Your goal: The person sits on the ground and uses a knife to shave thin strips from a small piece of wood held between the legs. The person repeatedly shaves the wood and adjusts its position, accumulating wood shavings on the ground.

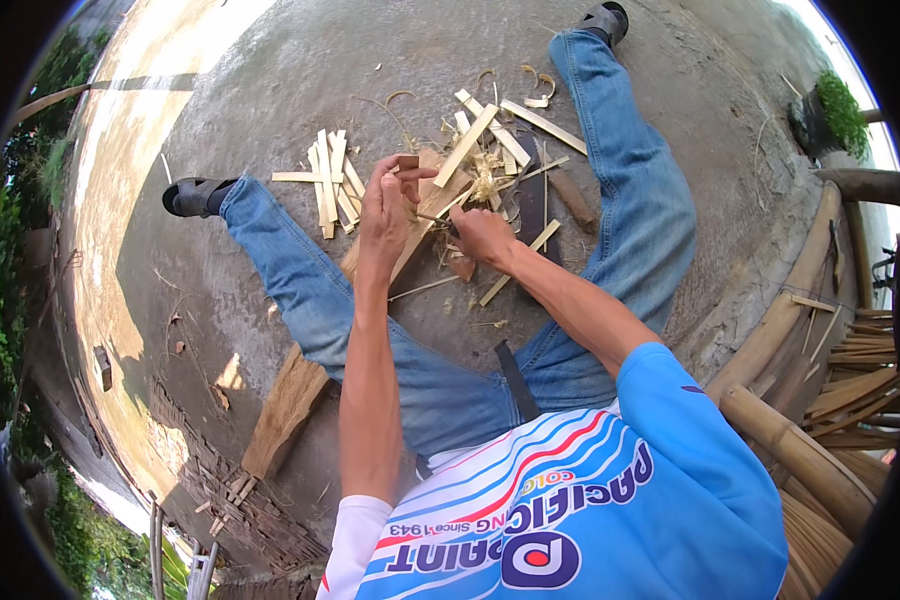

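left hand (388, 205) fingers pinching small brown bamboo piece (408, 162), right hand (482, 237) fingers curled around thin sliver (432, 217), split bamboo strips (328, 180) just beyond fingers on concrete floor (270, 90)

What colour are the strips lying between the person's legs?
Pale yellow-tan, like split bamboo; the strips show best in the head view.

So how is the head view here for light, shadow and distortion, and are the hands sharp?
Head view: hard sunlight, blown out on the concrete ground at upper left, with a shadow across the middle; strong fisheye bending and black corners; the left hand and right hand are reasonably sharp, working over the bamboo strips; the bamboo poles curve near the right rim.
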Demonstrator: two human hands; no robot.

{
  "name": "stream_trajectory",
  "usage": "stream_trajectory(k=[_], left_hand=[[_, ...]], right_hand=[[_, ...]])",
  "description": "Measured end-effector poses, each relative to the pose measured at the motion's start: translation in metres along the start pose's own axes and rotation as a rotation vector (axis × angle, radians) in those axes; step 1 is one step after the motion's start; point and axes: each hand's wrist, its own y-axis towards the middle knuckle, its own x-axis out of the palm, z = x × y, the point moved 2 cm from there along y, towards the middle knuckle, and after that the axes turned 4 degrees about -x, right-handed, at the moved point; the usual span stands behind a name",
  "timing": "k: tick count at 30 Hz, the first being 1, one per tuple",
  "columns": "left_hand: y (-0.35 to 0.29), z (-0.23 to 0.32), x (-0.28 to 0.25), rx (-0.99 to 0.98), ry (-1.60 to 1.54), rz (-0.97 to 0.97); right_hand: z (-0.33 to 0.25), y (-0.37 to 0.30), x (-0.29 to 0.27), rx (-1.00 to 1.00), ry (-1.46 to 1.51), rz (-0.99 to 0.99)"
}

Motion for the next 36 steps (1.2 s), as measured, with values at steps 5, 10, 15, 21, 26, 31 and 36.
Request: stream_trajectory(k=[5,10,15,21,26,31,36], left_hand=[[0.013,-0.002,-0.016,0.001,-0.054,-0.04],[0.014,-0.008,-0.021,-0.009,-0.119,-0.004],[0.015,-0.038,-0.029,-0.032,-0.509,0.309],[-0.001,-0.036,-0.023,0.022,-0.258,0.427],[-0.03,-0.035,-0.029,-0.113,0.02,0.23],[-0.044,-0.024,-0.033,-0.036,0.27,0.078],[-0.046,-0.022,-0.03,-0.033,0.124,0.126]], right_hand=[[0.008,0.017,-0.02,-0.103,-0.041,-0.079],[0.003,-0.006,0.003,-0.032,0.458,-0.105],[0.005,-0.02,0.04,0.31,0.782,-0.173],[0.01,-0.018,0.042,0.21,0.717,0.09],[-0.047,-0.026,-0.026,0.236,1.117,-0.011],[-0.082,-0.041,-0.07,0.088,1.157,0.048],[-0.103,-0.056,-0.088,-0.004,1.114,0.031]])
